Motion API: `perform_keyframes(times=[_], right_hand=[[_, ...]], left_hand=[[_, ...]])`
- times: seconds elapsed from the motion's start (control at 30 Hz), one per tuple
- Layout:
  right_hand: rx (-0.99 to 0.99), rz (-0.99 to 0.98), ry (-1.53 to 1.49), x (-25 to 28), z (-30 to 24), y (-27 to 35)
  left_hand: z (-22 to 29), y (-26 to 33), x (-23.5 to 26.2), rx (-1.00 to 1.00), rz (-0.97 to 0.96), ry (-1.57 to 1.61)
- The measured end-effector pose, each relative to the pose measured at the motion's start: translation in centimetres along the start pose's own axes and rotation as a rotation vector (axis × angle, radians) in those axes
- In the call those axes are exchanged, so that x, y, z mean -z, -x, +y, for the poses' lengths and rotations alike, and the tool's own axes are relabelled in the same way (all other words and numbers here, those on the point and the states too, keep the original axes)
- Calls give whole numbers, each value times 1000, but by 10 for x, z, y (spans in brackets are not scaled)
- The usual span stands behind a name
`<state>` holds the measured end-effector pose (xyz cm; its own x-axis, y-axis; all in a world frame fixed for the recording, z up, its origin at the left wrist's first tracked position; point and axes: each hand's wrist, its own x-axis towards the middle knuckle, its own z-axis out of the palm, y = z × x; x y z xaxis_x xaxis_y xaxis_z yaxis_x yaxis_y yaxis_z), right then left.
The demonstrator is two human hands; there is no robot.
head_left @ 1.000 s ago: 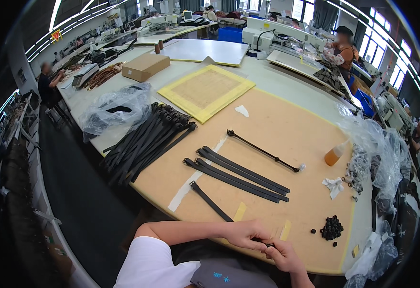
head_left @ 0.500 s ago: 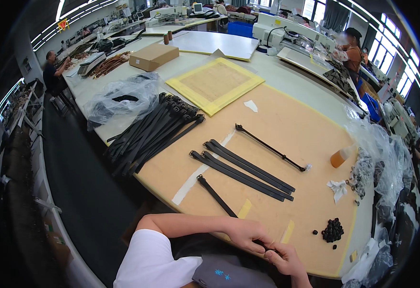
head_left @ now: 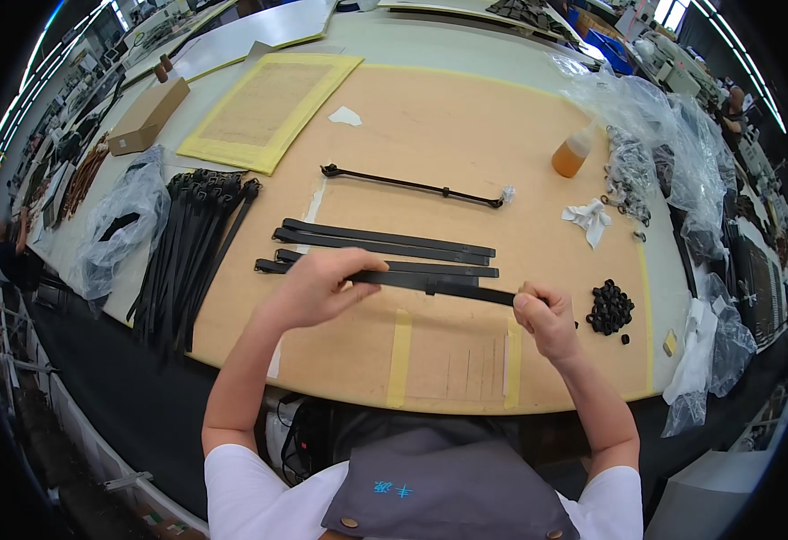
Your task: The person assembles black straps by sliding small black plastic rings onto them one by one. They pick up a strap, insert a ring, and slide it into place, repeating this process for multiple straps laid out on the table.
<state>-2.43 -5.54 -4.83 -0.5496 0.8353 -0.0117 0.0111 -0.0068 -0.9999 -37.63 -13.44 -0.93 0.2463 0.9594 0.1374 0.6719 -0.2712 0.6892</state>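
A black belt strap (head_left: 466,290) stretches between my two hands above the front half of the table, with a small black loop around it near the middle. My left hand (head_left: 317,290) pinches it between thumb and fingers at the left part. At the other end, my right hand (head_left: 545,317) is closed in a fist around the strap, and that tip is hidden. Just beyond lie several flat black straps (head_left: 385,238) side by side, partly covered by my left hand and the held strap. A pile of small black loops (head_left: 610,308) rests right of my right hand.
A thick bundle of black straps (head_left: 192,243) lies left, beside a clear plastic bag (head_left: 124,220). Further back are a thin black strap (head_left: 403,184), a yellow-edged board (head_left: 273,99) and a cardboard box (head_left: 148,117). An amber bottle (head_left: 570,157) and metal rings (head_left: 628,175) stand right.
My hands have moved up from the table's front edge and spread apart, pulling the strap out lengthwise over the table. The head view has turned down and to the right.
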Motion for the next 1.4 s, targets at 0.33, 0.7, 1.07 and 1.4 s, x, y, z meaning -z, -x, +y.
perform_keyframes(times=[0.33,0.7,1.07,1.4], right_hand=[[260,297,837,40,50,-162],[280,-16,867,-8,49,-32],[151,286,892,25,21,46],[-202,224,477,62,22,76]], left_hand=[[-136,-124,3,-22,59,-227],[-28,-65,-96,-219,-43,-156],[6,-45,-110,-10,-274,-25],[60,-49,-118,-29,-354,478]])
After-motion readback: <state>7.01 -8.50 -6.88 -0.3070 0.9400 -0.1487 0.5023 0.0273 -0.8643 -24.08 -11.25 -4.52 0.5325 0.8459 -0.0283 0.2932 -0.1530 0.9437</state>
